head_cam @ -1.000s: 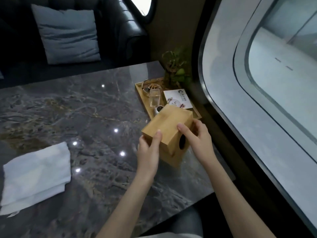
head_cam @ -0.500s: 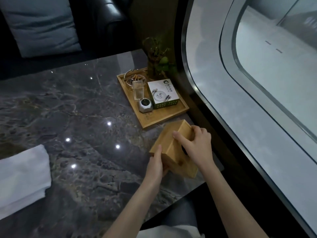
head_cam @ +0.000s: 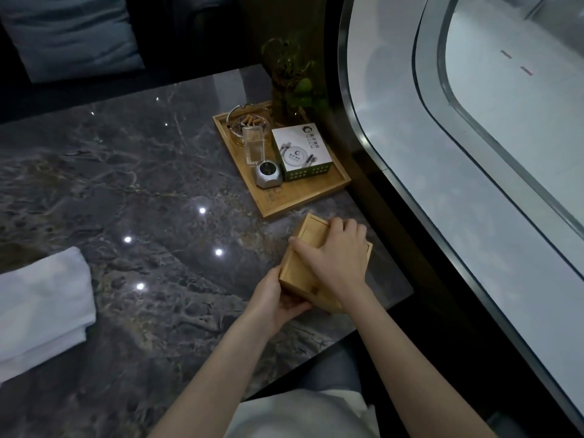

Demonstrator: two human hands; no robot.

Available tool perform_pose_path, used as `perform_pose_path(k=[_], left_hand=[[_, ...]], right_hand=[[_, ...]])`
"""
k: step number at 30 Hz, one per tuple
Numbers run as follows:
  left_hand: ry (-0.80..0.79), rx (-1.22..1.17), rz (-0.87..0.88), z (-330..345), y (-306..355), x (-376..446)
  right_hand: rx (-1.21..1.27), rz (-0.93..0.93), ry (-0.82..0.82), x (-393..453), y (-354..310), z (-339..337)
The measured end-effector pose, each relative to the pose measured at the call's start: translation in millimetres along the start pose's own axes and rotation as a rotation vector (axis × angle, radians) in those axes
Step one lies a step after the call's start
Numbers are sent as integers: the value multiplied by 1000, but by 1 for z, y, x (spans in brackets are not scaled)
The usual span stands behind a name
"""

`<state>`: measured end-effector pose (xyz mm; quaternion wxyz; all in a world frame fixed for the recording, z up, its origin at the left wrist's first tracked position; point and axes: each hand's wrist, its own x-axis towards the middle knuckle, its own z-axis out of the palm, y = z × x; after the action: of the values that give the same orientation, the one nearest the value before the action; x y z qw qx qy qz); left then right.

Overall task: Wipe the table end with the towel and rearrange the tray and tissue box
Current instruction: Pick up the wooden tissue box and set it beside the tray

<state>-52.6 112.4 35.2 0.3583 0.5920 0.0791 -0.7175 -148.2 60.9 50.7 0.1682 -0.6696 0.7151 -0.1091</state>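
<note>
A wooden tissue box (head_cam: 302, 255) rests on the dark marble table (head_cam: 151, 191) near its right end, just in front of the wooden tray (head_cam: 305, 193). My right hand (head_cam: 338, 257) lies flat over the box's top and grips it. My left hand (head_cam: 278, 298) cups the box's near left corner. The tray holds an ashtray with cigarette butts (head_cam: 248, 121), a clear holder, a small silver object (head_cam: 268, 175) and a white and green box (head_cam: 301, 150). A folded white towel (head_cam: 41, 308) lies at the table's left, away from both hands.
A potted plant (head_cam: 292, 80) stands at the tray's far corner beside the curved window wall (head_cam: 442, 172) on the right. A dark sofa with a grey cushion (head_cam: 69, 30) is behind the table. The table's near edge runs right by my lap.
The tissue box has come down from in front of the tray and now sits on the table nearer to me. My right hand moved over its top; the view shifted right.
</note>
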Motion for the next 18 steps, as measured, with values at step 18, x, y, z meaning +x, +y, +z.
perform_pose_path(k=[18], left_hand=[[60, 399, 18, -26, 10, -3]], right_hand=[[119, -90, -109, -1, 12, 1]])
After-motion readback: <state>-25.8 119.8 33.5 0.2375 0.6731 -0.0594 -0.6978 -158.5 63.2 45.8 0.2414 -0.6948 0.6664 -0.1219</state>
